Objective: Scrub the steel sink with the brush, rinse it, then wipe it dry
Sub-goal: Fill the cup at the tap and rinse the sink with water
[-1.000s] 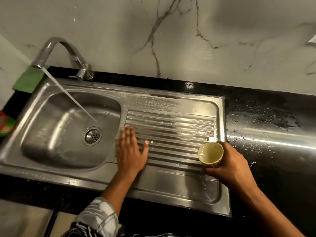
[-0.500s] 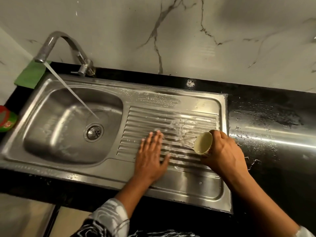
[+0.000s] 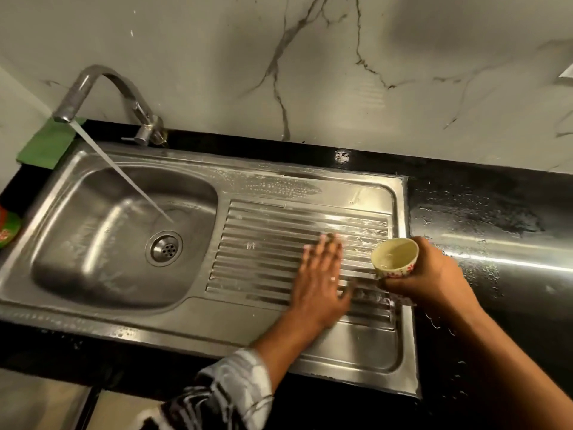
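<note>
Nearest the camera, a patterned sleeve [image 3: 232, 389] is covering the left forearm, which is reaching in over the front rim of the steel sink [image 3: 356, 346]. The sink is sitting sunk into the black table [image 3: 496, 212], its basin to the left and its ribbed drainboard [image 3: 263, 252] to the right.

The left hand [image 3: 319, 280] is lying palm down on the drainboard, its fingers [image 3: 328, 246] released, straight and spread against the wet ribs, grasping nothing. Its fingertips are looking blurred.

Just beside it, at the right end of the drainboard, the right hand [image 3: 434, 277] is holding a small cup [image 3: 395, 257]. The fingers are curling round the cup's side, grasping it, and the mouth is tilting up toward the camera. The cup is pale inside with red marks on the outside; whether it is holding water I cannot tell.

To the right, drops and streaks of water are lying on the table. Further left, the drain [image 3: 164, 248] is sitting in the basin floor. Along the back rim, suds [image 3: 279, 184] are clinging to the steel.

At the far left corner the tap [image 3: 102, 88] is running, its stream [image 3: 124, 175] slanting down into the basin near the drain. A green cloth [image 3: 49, 144] is lying behind the spout, against the veined marble wall [image 3: 279, 57].
</note>
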